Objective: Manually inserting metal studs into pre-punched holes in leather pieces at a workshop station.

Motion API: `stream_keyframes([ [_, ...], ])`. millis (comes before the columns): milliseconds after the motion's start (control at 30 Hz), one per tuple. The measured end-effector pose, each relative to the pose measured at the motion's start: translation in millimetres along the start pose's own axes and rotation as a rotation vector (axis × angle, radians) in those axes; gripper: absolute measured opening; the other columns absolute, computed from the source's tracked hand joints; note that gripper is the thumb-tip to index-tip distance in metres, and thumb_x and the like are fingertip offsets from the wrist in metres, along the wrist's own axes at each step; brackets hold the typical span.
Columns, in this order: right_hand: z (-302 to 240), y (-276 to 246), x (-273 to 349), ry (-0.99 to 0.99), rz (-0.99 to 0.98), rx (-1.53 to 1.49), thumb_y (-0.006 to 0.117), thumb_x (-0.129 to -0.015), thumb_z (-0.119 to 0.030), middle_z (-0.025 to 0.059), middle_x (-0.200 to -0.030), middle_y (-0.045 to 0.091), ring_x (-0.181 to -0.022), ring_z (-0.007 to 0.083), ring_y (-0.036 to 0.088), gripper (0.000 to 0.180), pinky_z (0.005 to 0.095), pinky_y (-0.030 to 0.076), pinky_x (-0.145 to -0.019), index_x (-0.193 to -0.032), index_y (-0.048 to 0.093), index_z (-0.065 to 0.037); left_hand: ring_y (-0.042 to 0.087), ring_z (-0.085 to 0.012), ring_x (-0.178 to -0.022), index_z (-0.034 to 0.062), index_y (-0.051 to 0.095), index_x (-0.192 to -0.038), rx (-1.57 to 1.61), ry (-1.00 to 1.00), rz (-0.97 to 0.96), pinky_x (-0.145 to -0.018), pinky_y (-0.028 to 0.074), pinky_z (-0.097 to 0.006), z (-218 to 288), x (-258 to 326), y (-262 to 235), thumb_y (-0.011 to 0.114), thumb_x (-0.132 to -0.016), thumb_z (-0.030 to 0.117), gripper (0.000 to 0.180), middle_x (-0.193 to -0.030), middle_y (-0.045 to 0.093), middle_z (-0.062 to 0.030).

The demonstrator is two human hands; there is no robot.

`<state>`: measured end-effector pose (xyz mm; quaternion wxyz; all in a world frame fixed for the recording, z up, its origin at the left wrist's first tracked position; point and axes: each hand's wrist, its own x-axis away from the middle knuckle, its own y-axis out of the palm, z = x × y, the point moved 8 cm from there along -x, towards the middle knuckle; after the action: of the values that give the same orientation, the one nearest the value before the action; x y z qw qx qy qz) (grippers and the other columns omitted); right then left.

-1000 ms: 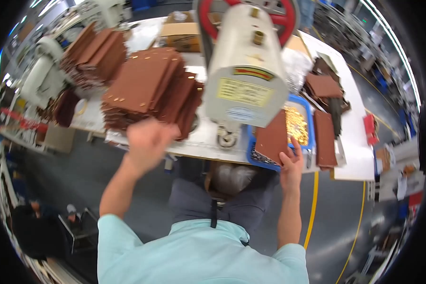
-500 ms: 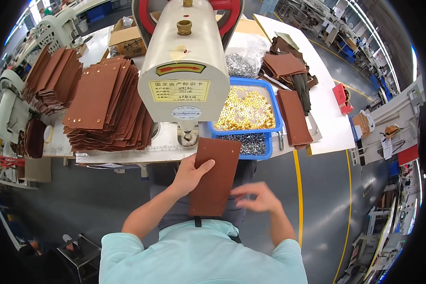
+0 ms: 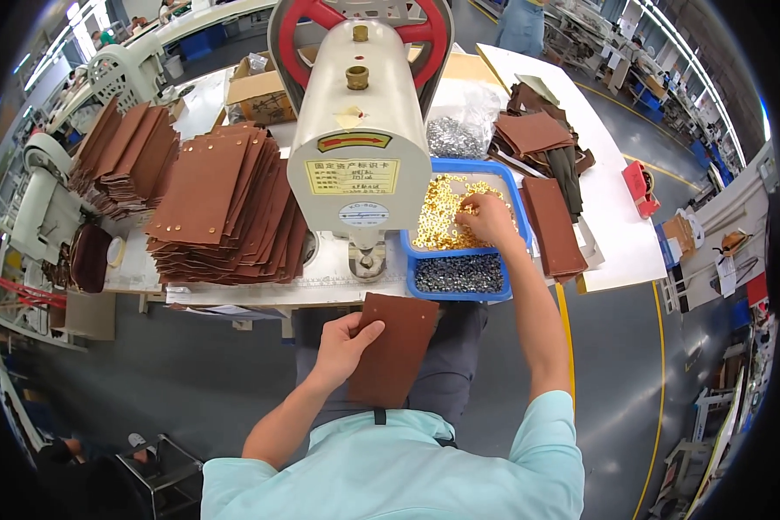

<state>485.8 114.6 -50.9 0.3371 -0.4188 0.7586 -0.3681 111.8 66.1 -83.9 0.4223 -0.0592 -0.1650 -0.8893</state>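
My left hand (image 3: 347,348) grips a brown rectangular leather panel (image 3: 396,347) by its left edge, thumb on top, above my lap. Small holes show near the panel's upper end. My right hand (image 3: 489,218) is reaching into a blue tray (image 3: 523,192), its fingertips pinched down among small gold-coloured metal fittings (image 3: 438,214). Whatever lies between those fingertips is too small to make out. Under that tray's near side, a second blue tray (image 3: 468,296) carries dark metal fittings (image 3: 459,274).
A white press machine (image 3: 360,186) with a red handwheel (image 3: 429,35) stands ahead of me. Stacked brown panels (image 3: 195,191) with gold fittings lie to its left, more panels (image 3: 134,147) beyond. At right are a folded brown piece (image 3: 553,227), dark cloth (image 3: 556,165) and a red tape dispenser (image 3: 640,189).
My right hand has moved from beside the panel up and forward into the tray of gold-coloured fittings. The left hand still holds the panel, now slightly lower in the picture.
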Motion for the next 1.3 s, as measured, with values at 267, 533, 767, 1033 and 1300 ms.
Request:
stream_keyframes([
  [267, -14, 12, -4, -0.090, -0.042, 0.099, 0.075, -0.078, -0.016, 0.0193, -0.082, 0.073, -0.080, 0.0374, 0.072, 0.011, 0.0461, 0.057, -0.079, -0.082, 0.079, -0.006, 0.062, -0.0040, -0.085, -0.0036, 0.072, -0.114, 0.028, 0.055, 0.102, -0.075, 0.051, -0.022, 2, -3, -12, 0.063, -0.104, 0.018, 0.025, -0.096, 0.073, -0.0010],
  [533, -20, -24, 24, -0.184, 0.268, 0.127, 0.071, -0.088, -0.013, 0.0173, -0.087, 0.075, -0.077, 0.0333, 0.073, 0.014, 0.0422, 0.057, -0.072, -0.094, 0.078, -0.003, 0.062, -0.0042, -0.085, -0.0036, 0.069, -0.122, 0.082, 0.038, 0.024, -0.074, 0.052, -0.022, 17, -12, 4, 0.058, -0.105, 0.014, 0.027, -0.098, 0.073, -0.0019],
  [767, -157, -41, 147, -0.252, 0.070, -0.482, 0.077, -0.086, -0.006, 0.0096, -0.088, 0.073, -0.077, 0.0208, 0.070, 0.007, 0.0317, 0.055, -0.068, -0.091, 0.073, -0.004, 0.066, -0.0088, -0.099, -0.0040, 0.061, -0.133, 0.147, 0.051, -0.027, -0.087, 0.055, -0.026, 9, -12, 12, 0.058, -0.104, 0.007, 0.032, -0.114, 0.072, -0.0077],
  [1033, -177, -20, 182, -0.306, -0.001, -0.465, 0.080, -0.083, -0.003, 0.0077, -0.089, 0.067, -0.075, 0.0192, 0.066, 0.011, 0.0302, 0.054, -0.065, -0.092, 0.074, -0.003, 0.066, -0.0115, -0.107, -0.0015, 0.061, -0.135, 0.019, 0.135, -0.099, -0.093, 0.053, -0.027, 26, 1, 35, 0.061, -0.101, 0.006, 0.035, -0.119, 0.072, -0.0079],
  [1300, -164, -12, 189, -0.114, -0.114, -0.621, 0.081, -0.080, -0.004, 0.0080, -0.084, 0.066, -0.079, 0.0226, 0.065, 0.010, 0.0333, 0.054, -0.066, -0.088, 0.075, -0.005, 0.071, -0.0105, -0.089, 0.0024, 0.067, -0.129, -0.311, 0.237, -0.069, -0.082, 0.056, -0.028, 33, 10, 34, 0.067, -0.096, 0.011, 0.034, -0.105, 0.077, -0.0096],
])
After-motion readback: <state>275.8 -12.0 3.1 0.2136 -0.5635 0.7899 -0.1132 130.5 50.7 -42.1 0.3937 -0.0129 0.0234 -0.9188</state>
